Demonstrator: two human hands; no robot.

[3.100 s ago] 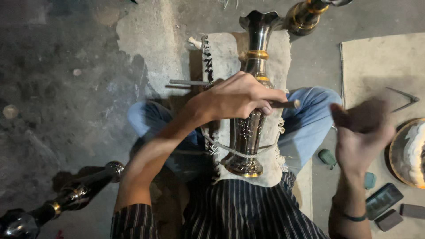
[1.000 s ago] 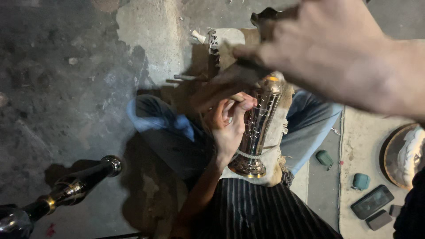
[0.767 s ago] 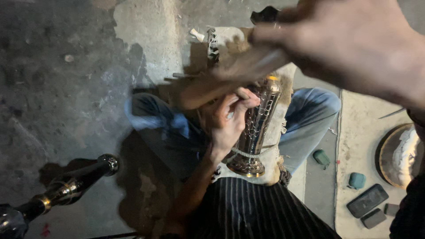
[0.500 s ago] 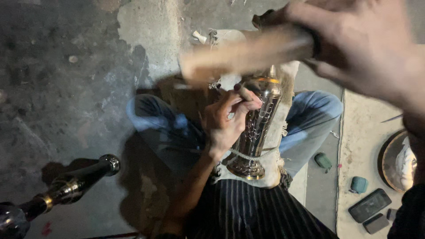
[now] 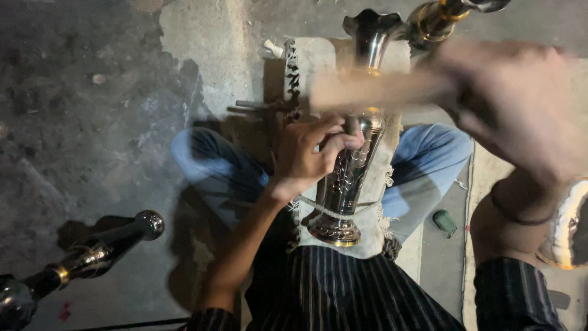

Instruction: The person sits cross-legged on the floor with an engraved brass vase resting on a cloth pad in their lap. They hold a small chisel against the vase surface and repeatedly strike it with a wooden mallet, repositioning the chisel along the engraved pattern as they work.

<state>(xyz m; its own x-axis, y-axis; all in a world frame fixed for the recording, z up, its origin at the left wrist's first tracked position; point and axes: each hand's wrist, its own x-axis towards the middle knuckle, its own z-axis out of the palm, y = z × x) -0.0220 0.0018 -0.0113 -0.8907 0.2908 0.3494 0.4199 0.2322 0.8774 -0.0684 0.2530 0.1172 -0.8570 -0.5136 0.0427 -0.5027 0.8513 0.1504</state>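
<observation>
A tall engraved metal vase (image 5: 346,184) lies along a pale cloth (image 5: 373,227) between my knees, its flared mouth away from me. My left hand (image 5: 309,156) is closed on a thin dark metal tool (image 5: 350,125) whose tip rests on the vase's neck. My right hand (image 5: 514,101) is raised close to the camera and blurred. It grips a pale wooden stick (image 5: 373,92) that stretches left above the vase.
A dark metal stand with a round knob (image 5: 92,251) lies at lower left on the rough concrete floor. Another brass-ringed piece (image 5: 438,15) sits at the top. A round dish (image 5: 566,233) and a small green object (image 5: 445,222) are at right.
My right hand, empty three seconds ago, now holds the wooden stick and has swung it up and down over the vase. My left hand shifted to grip the tool on the neck.
</observation>
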